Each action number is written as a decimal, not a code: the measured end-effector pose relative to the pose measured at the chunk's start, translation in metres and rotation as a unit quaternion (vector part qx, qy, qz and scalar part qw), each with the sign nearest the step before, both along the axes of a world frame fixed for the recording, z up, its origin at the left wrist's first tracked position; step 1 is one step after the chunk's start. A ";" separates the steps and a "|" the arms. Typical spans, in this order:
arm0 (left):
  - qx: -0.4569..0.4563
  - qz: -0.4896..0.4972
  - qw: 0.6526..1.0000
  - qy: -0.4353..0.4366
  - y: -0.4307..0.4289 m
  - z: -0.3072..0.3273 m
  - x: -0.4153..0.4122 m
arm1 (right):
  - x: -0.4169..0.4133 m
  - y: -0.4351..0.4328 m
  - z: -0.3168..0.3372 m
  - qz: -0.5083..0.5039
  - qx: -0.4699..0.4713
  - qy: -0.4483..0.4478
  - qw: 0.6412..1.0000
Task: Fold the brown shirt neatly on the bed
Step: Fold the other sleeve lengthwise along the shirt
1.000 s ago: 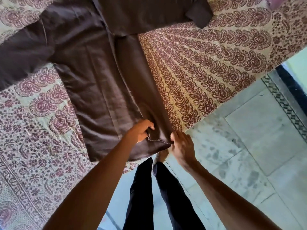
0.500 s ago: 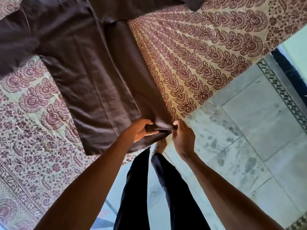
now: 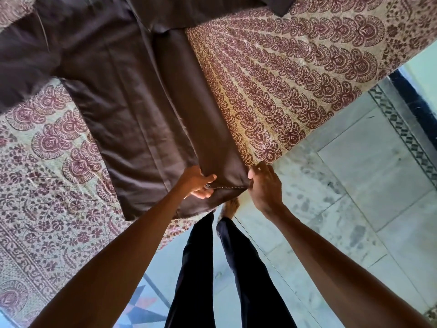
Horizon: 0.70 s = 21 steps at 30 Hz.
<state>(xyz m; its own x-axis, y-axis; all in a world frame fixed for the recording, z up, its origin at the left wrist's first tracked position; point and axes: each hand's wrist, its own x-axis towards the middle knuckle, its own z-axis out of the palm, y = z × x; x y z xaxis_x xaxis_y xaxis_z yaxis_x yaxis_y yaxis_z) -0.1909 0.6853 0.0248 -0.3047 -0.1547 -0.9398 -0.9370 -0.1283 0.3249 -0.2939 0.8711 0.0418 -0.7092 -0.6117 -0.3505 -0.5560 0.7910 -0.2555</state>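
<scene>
The brown shirt lies spread on the bed, its hem at the near corner of the bed. Its right side panel is folded inward over the body as a long strip. My left hand pinches the hem of that folded strip at its left end, thumb on top. At the strip's right corner, my right hand grips the hem. One sleeve stretches out to the left; the other lies folded across the top.
A cream bedsheet with a maroon print covers the bed. The bed's corner ends just behind my hands. Below and to the right is a pale marble floor with a patterned border. My legs in dark trousers stand at the bed's corner.
Both hands have taken hold of the folded strip's hem and drawn it taut between them. The view has shifted slightly; the shirt lies much as before.
</scene>
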 end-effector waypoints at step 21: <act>-0.430 -0.205 0.862 0.175 -0.172 0.058 -0.200 | -0.184 -0.210 0.016 -0.107 -0.095 -0.030 0.989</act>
